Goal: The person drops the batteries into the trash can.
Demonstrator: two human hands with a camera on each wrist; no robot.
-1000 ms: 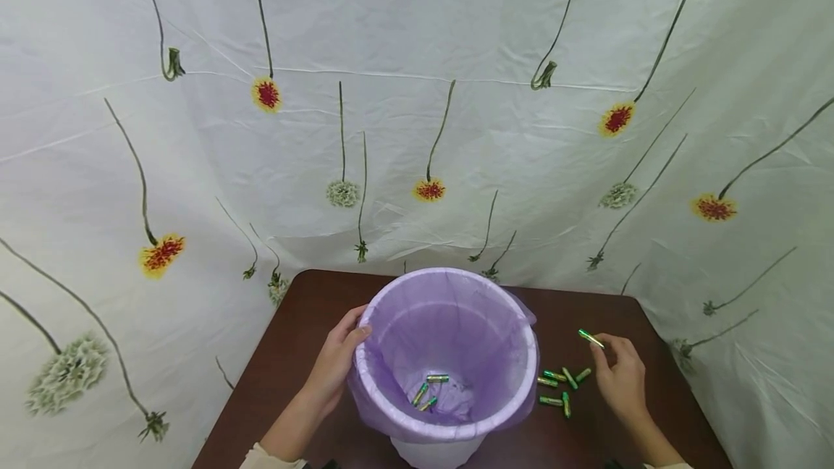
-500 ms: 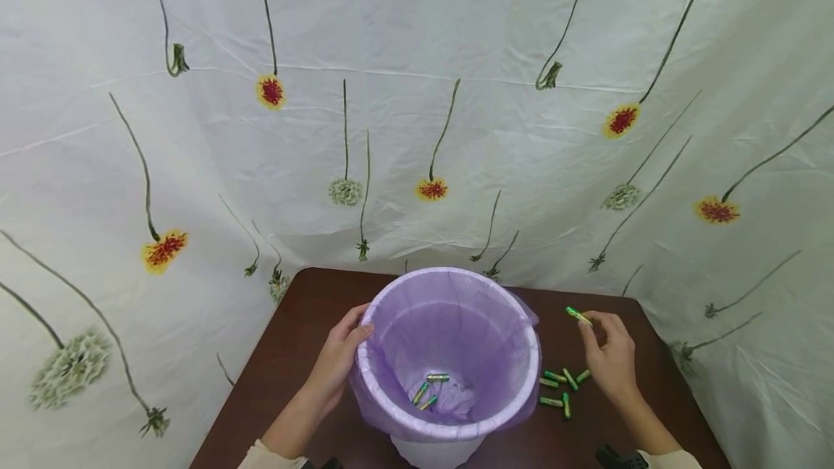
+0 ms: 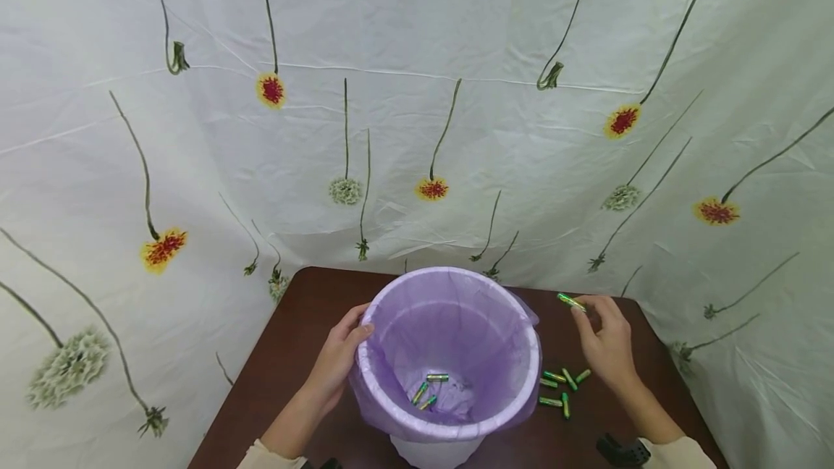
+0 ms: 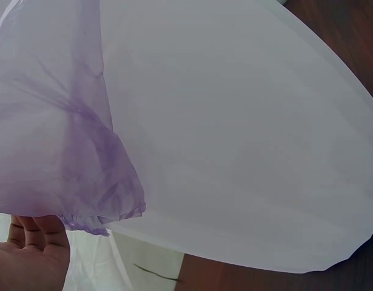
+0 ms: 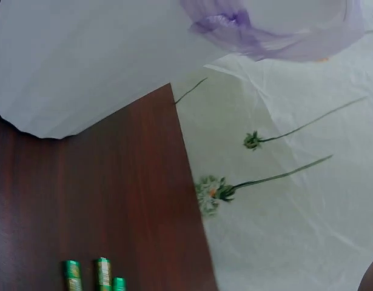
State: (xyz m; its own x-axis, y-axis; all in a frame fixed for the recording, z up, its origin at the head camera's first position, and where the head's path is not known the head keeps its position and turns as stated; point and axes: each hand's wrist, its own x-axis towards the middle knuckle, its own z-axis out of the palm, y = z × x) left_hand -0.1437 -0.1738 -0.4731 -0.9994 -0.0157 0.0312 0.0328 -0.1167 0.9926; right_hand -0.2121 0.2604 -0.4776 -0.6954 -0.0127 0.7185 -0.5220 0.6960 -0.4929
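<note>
My left hand point(image 3: 337, 355) grips the left rim of a white trash bin point(image 3: 438, 452), its thumb over the edge. A purple bag point(image 3: 449, 324) lines the bin and folds down over the outside. Three green-and-gold batteries point(image 3: 438, 378) lie at the bottom of the liner. To the right of the bin, raised above the table, my right hand point(image 3: 607, 339) pinches one battery point(image 3: 571, 302) between thumb and fingertips. Below it, several loose batteries point(image 3: 565, 405) lie on the table. In the left wrist view the left fingers point(image 4: 34, 233) go out of sight behind the liner.
The dark brown table point(image 3: 326, 292) carries the bin and loose batteries. A pale floral cloth point(image 3: 391, 136) hangs behind and along both sides. A dark band point(image 3: 622, 451) is on my right wrist.
My right hand has risen and moved left toward the bin with the pinched battery. The left hand keeps its place on the rim, and the batteries in the bin lie as before.
</note>
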